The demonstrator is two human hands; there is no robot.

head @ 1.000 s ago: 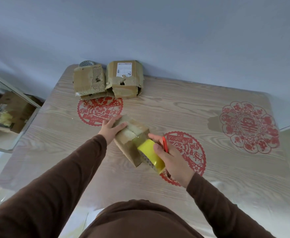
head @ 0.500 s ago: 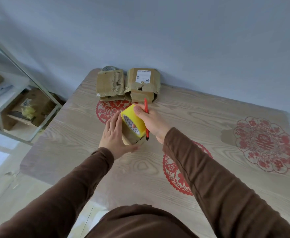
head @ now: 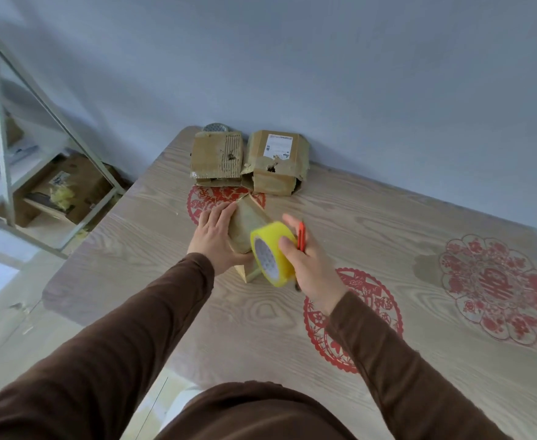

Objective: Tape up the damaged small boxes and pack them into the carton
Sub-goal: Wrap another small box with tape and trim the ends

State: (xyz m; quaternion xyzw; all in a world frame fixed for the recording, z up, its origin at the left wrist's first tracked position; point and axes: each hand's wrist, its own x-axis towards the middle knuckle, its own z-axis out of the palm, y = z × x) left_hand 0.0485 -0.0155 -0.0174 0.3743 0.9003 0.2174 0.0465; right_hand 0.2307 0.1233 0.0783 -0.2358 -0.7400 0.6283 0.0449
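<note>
We have just swung the yellow tape roll point(head: 271, 254) back toward us: half a second ago it sat over the far end of the small box point(head: 245, 231), close to the two waiting boxes, and now it hangs over the box's near end, so a run of tape seems to have been drawn along its length. Our right hand point(head: 308, 265) grips the roll, thumb on its outer band, and also pinches a red cutter point(head: 301, 238) between the fingers. Our left hand point(head: 214, 236) lies with straight fingers against the box's left side, pressing it steady rather than clutching it. The box itself now stands tilted, one end raised, in the left half of the table point(head: 387, 223), on the near edge of a red paper-cut decal point(head: 210, 198). Two more damaged boxes, a torn corrugated box point(head: 216, 158) and a labelled box point(head: 276, 161), wait side by side at the far edge by the wall, apparently untaped. We judge the task early: this strip wants cutting and smoothing, two boxes remain, and we cannot pick out for certain the carton to pack into, though cartons sit on the shelf point(head: 3, 147) off the left edge.
</note>
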